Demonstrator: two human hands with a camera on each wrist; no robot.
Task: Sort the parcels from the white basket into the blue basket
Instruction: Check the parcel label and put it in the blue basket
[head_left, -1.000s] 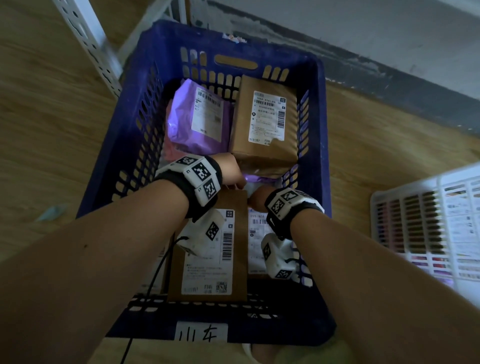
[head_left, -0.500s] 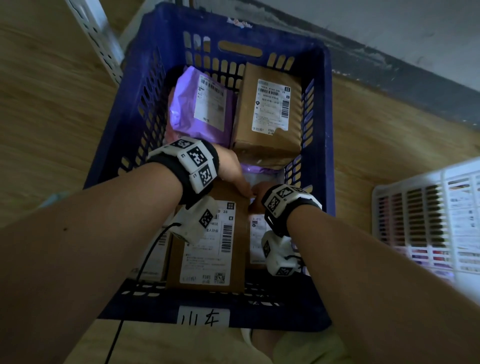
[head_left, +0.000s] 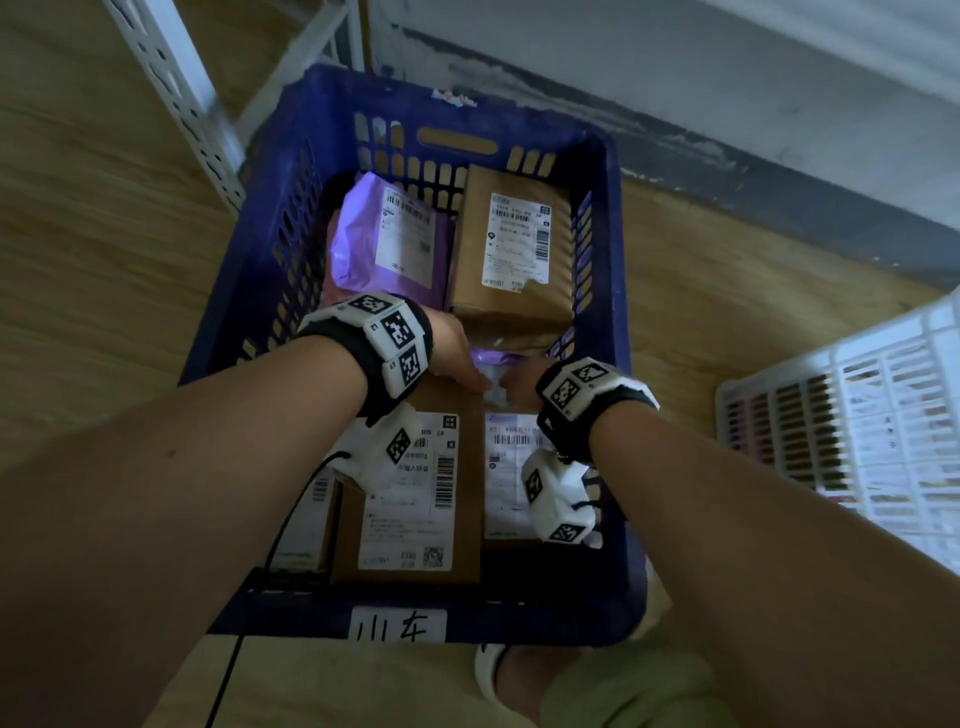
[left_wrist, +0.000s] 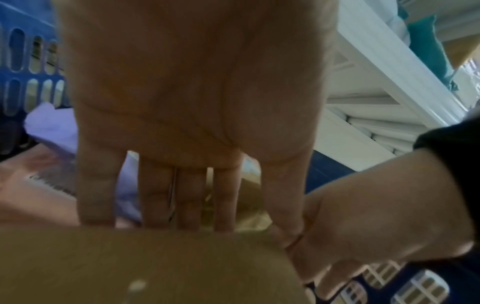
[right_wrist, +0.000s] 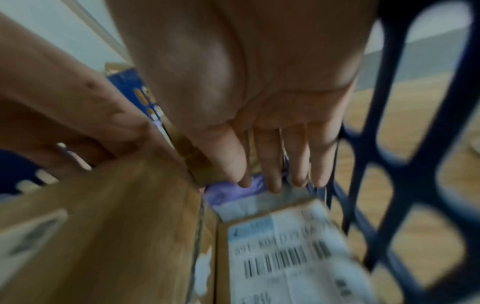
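The blue basket (head_left: 545, 124) stands on the floor below me with several parcels inside. A brown box (head_left: 470, 519) with a white label lies at its near left. My left hand (head_left: 467, 374) reaches over the box's far edge, fingers (left_wrist: 187, 195) straight and their tips hidden behind that edge (left_wrist: 130, 267). My right hand (head_left: 514, 382) is right beside it. Its straight fingers (right_wrist: 280, 176) touch a purple bag (right_wrist: 228, 191) at the far end of a labelled parcel (right_wrist: 285, 246). Neither hand grips anything. The white basket (head_left: 831, 353) sits at the right edge.
A purple bag (head_left: 384, 244) and a brown box (head_left: 514, 244) fill the blue basket's far half. A white perforated shelf post (head_left: 171, 78) stands at the far left and a grey wall runs behind. My white shoe (head_left: 488, 670) is by the near rim.
Both hands have stayed at the far edge of the near brown box, now closer together. The head view has pulled back, showing more wall and floor.
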